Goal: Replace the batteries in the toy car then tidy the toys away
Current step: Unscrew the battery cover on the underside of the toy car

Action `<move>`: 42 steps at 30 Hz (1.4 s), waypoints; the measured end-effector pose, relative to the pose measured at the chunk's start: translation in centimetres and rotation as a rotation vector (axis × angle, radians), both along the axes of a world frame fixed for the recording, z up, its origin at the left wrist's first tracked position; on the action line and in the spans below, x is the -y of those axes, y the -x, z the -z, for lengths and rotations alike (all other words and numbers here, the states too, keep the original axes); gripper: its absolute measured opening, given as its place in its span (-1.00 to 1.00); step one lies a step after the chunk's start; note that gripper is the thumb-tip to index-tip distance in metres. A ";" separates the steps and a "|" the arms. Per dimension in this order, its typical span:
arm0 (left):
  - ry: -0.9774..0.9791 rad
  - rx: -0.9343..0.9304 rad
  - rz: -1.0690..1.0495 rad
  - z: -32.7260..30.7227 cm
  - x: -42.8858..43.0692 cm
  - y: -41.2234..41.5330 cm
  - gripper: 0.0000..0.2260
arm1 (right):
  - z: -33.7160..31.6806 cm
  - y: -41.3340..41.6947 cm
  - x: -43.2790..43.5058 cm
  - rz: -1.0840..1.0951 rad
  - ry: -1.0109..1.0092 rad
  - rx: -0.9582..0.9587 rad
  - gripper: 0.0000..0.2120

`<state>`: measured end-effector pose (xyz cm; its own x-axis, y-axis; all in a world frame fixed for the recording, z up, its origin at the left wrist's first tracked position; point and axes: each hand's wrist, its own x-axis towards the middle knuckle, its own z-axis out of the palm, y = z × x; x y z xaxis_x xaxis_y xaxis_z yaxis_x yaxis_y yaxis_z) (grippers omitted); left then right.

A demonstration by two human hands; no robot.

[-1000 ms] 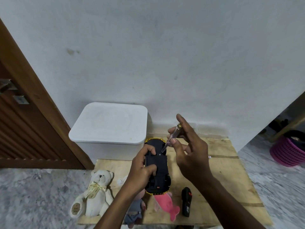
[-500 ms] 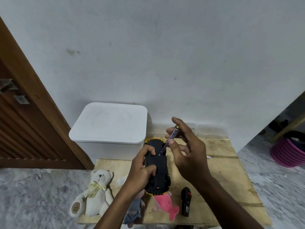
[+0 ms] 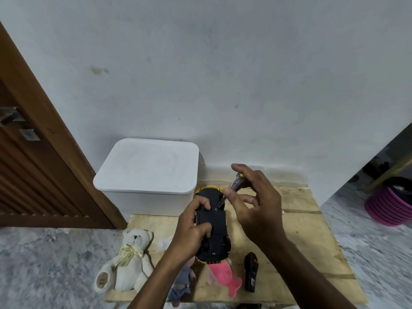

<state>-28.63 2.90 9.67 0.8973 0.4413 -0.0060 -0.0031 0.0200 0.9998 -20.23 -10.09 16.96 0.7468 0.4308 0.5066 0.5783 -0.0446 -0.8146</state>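
step in hand: battery cover screw, judging by tool placement. toy car (image 3: 211, 228) is flipped belly-up on the wooden board (image 3: 301, 241), nose toward the wall, lying just in front of the white lidded bin (image 3: 149, 166).

left hand (image 3: 191, 228) is clamped on the car's left flank, thumb and fingers wrapped over the underside, pinning it. right hand (image 3: 258, 208) is closed on a small screwdriver (image 3: 229, 190), pinched between thumb and fingers with index on the cap end. tool is tilted, tip down at the seam just ahead of the rectangular cover panel. can't tell if the tip is actually seated in the screw head, too small. cover looks in place, so batteries not yet reached.

next move, my read: keep the tip square in the head, downward pressure, turn; left hand must stop the car rotating. risk is the tip slipping at that angle, or losing the tiny screw on the board.

rest is untouched: black remote (image 3: 250, 273) near the board's front edge, pink plush (image 3: 223, 279) touching the car's tail, white teddy bear (image 3: 131, 255) at the left corner, another soft toy (image 3: 181, 284) half hidden under the left forearm. bin lid is on, so the tidy-away step hasn't begun.
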 end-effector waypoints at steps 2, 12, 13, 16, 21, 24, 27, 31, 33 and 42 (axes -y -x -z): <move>0.001 0.002 0.004 0.0 0.0 0.0 -0.65 | 0.1 -0.1 0.0 -0.009 0.002 -0.009 -0.37; 0.012 -0.002 0.008 -0.3 0.2 -0.1 -0.65 | 0.0 0.1 -0.1 0.011 0.002 0.040 -0.43; 0.011 -0.003 0.009 -0.3 0.2 -0.2 -0.65 | 0.1 0.0 -0.1 0.008 -0.004 0.029 -0.40; 0.010 -0.009 0.017 -0.1 0.1 -0.2 -0.65 | 0.1 -0.2 0.0 -0.002 0.006 -0.018 -0.32; 0.006 -0.007 0.028 -0.2 0.2 -0.3 -0.65 | -0.1 -0.1 0.0 0.023 0.007 0.009 -0.42; -0.004 -0.008 0.031 -0.1 0.2 -0.4 -0.65 | 0.1 -0.3 0.1 0.042 -0.004 0.019 -0.40; -0.001 -0.012 0.023 0.1 0.1 -0.5 -0.64 | 0.0 -0.3 0.2 0.035 0.002 -0.033 -0.34; 0.008 -0.001 0.020 0.0 0.1 -0.4 -0.64 | -0.2 -0.2 0.3 0.016 -0.014 -0.059 -0.43; 0.010 0.004 0.018 -0.1 0.1 -0.5 -0.65 | -0.1 -0.3 0.4 0.033 -0.007 -0.021 -0.46; 0.000 0.005 0.020 -0.2 0.4 -0.7 -0.65 | -0.5 -0.3 0.5 0.002 0.004 -0.041 -0.40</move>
